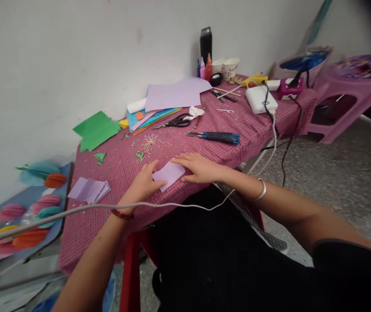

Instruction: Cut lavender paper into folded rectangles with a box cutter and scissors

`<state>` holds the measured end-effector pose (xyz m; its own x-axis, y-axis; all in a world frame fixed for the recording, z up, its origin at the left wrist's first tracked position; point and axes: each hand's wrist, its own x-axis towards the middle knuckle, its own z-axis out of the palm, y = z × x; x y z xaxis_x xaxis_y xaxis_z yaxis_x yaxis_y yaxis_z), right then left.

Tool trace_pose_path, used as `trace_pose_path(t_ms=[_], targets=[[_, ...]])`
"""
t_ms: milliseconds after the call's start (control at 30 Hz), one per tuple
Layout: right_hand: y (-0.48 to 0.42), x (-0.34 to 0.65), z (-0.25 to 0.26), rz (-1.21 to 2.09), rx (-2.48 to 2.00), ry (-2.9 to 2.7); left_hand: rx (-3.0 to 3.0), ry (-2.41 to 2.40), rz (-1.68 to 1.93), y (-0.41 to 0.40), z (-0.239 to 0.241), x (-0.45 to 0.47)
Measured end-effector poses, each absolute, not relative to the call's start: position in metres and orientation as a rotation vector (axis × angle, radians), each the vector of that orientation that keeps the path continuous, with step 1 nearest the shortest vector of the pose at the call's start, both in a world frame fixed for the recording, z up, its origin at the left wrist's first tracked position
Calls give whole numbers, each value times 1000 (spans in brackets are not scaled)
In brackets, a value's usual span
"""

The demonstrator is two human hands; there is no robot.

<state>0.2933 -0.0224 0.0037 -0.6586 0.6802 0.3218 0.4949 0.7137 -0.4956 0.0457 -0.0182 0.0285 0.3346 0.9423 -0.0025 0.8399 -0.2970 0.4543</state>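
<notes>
A small sheet of light purple paper lies near the front edge of the cloth-covered table, between both hands. My left hand is at its left side, thumb on the lower left edge and fingers spread apart from it. At the upper right, my right hand has its fingers stretched along the top edge, with the thumb apart by the right edge. Both hands are open and touch the paper without a visible pinch. Left of them rests a stack of similar purple paper pieces.
Behind the hands lie utility knives, black-handled scissors, green paper and large purple sheets. A white cable crosses in front of my left wrist. A white power box sits at the right; paper ornaments lie at the left.
</notes>
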Motion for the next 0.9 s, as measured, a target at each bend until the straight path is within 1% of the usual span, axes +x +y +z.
trace_pose_path(t_ms=[67, 133, 233, 333, 400, 500, 600, 700, 800, 900], targets=[[-22, 294, 3, 565, -876, -2392, 2057, 1586, 410, -18, 31, 50], [-19, 294, 0, 674, -855, -2287, 1843, 1577, 517, -23, 34, 56], [-14, 290, -3, 959, -787, -1935, 1526, 1495, 905, -39, 40, 69], [-13, 284, 2, 1293, -623, -1489, 1297, 1308, 1328, -56, 45, 87], [-17, 280, 9, 1422, -542, -1319, 1142, 1201, 1453, -65, 45, 99], [-29, 276, 19, 1493, -538, -1259, 969, 1094, 1496, -75, 44, 115], [-44, 276, 27, 1405, -624, -1379, 893, 1047, 1390, -85, 42, 123], [-59, 280, 38, 1104, -612, -1654, 843, 1015, 1270, -95, 42, 124], [-69, 286, 51, 813, -461, -1963, 820, 967, 1293, -100, 43, 123], [-73, 290, 59, 691, -381, -2141, 832, 953, 1373, -102, 44, 119]])
